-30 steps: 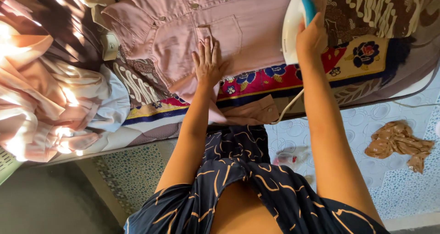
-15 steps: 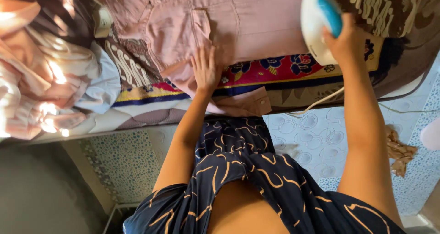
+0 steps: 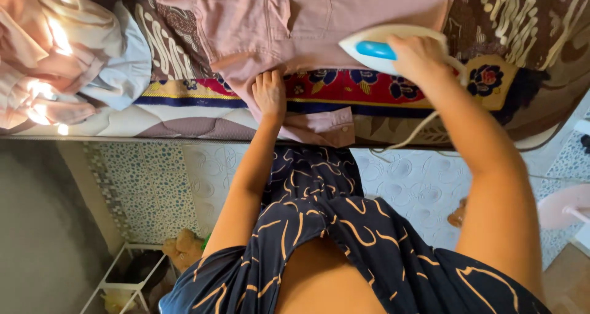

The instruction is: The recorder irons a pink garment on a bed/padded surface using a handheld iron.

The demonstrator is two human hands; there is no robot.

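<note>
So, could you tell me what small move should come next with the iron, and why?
Probably glide the iron leftward along the pink shirt. The right hand has it flat on the fabric, and the left hand pins the shirt's edge taut there.

Pink shirt (image 3: 319, 19) spread flat on patterned cloth, white-and-blue iron (image 3: 375, 43) resting on its hem
</note>
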